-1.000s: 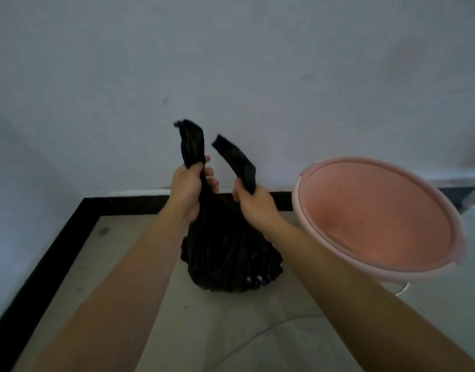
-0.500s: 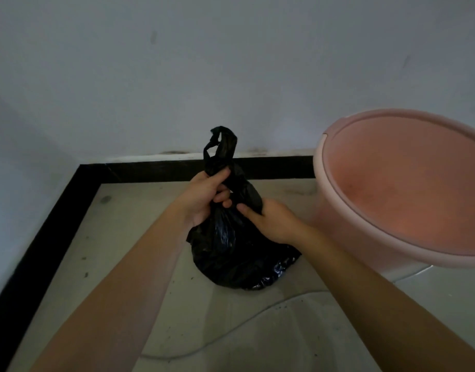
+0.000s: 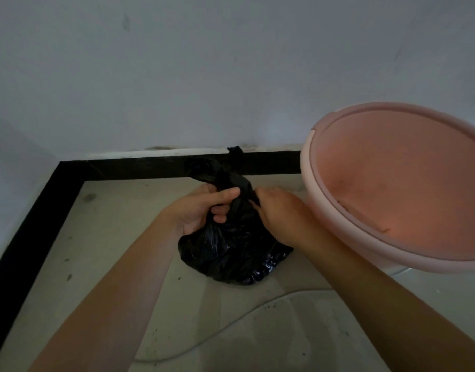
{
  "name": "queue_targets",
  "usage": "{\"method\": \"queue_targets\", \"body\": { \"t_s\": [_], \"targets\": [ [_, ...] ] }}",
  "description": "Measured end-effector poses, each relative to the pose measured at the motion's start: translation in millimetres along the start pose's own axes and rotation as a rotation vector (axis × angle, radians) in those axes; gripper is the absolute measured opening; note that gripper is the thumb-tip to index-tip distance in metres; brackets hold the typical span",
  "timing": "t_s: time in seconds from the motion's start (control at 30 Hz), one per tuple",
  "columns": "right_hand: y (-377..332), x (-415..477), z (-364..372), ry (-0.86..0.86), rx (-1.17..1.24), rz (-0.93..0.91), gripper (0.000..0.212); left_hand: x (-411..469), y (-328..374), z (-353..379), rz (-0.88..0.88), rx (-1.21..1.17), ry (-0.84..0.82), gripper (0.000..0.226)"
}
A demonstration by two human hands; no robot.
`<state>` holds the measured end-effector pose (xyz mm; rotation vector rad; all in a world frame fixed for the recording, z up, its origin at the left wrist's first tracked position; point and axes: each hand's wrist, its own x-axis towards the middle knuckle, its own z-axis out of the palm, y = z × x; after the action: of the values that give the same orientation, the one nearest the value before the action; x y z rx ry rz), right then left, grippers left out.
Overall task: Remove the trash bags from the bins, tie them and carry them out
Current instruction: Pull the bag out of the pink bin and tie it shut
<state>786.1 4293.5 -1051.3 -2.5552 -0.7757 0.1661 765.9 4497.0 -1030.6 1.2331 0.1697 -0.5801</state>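
**Knot forming on the bag beside the bin**

- Change: a second ago the two ears of the trash bag stand apart, one in each fist. Half a second ago they are crossed into a loop. Now they are drawn down into one twisted bundle just above both hands, with a short tail poking up.
- Left hand: on the far side of the bag from the pink bin. Its thumb lies across the neck and its fingers curl under, gripping the plastic.
- Right hand: between bag and bin, closed on the neck from the bin side, back of hand to the camera.
- Bag: sits on the floor just beside the bin, left of it in view, and not in it.
- Reading: tying looks underway and probably close to cinched. Carrying out has not begun.
- Hard to see: the black plastic merges with the black baseboard behind it, so I cannot count the turns or tell whether the knot is closed. The right fingertips are buried in the folds. The bin's right side and base are cut off. It shows no liner, only small specks on the inner wall.
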Motion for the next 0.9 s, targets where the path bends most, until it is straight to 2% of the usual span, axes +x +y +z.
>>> {"method": "queue_targets", "body": {
  "t_s": [0.07, 0.13, 0.23, 0.3, 0.33, 0.47, 0.63, 0.77, 0.83, 0.9],
  "targets": [
    [-0.2, 1.2, 1.0, -0.003, -0.184, -0.109, 0.016, 2.6, 3.1, 5.2, -0.002, 0.076, 0.069, 0.033],
    [3.3, -0.6, 2.9, 0.018, -0.183, -0.135, 0.023, 3.7, 7.1, 6.2, -0.001, 0.065, 0.133, 0.021],
    [7.8, 0.4, 0.4, -0.072, 0.216, 0.074, 0.045, 2.0, 6.4, 0.6, -0.003, -0.019, 0.098, 0.028],
    [0.3, -0.2, -4.9, -0.095, 0.539, 0.212, 0.077, -0.1, 5.6, -2.3, -0.024, -0.071, 0.064, 0.026],
    [-4.1, 0.4, -6.9, -0.071, 0.66, 0.269, 0.086, -0.7, 5.9, -3.5, -0.042, -0.081, 0.051, 0.027],
    [-20.1, 13.2, -19.7, 0.07, 1.022, 0.407, 0.06, -4.2, 7.1, -2.0, -0.055, -0.02, 0.06, 0.033],
    [-25.4, 34.3, -20.3, 0.313, 1.107, 0.325, 0.02, -3.9, 8.6, 4.1, 0.001, 0.081, 0.11, 0.032],
    [-21.5, 34.5, -19.9, 0.455, 1.113, 0.395, 0.021, -10.1, 5.7, 1.7, -0.015, -0.012, 0.181, 0.032],
    [-22.9, 25.3, -16.0, 0.447, 1.092, 0.382, 0.022, -10.1, 2.0, -3.3, -0.048, -0.116, 0.237, 0.034],
    [-26.2, 13.0, -11.8, 0.37, 1.095, 0.37, 0.025, -8.5, -2.8, -14.3, -0.058, -0.224, 0.245, 0.044]
  ]
}}
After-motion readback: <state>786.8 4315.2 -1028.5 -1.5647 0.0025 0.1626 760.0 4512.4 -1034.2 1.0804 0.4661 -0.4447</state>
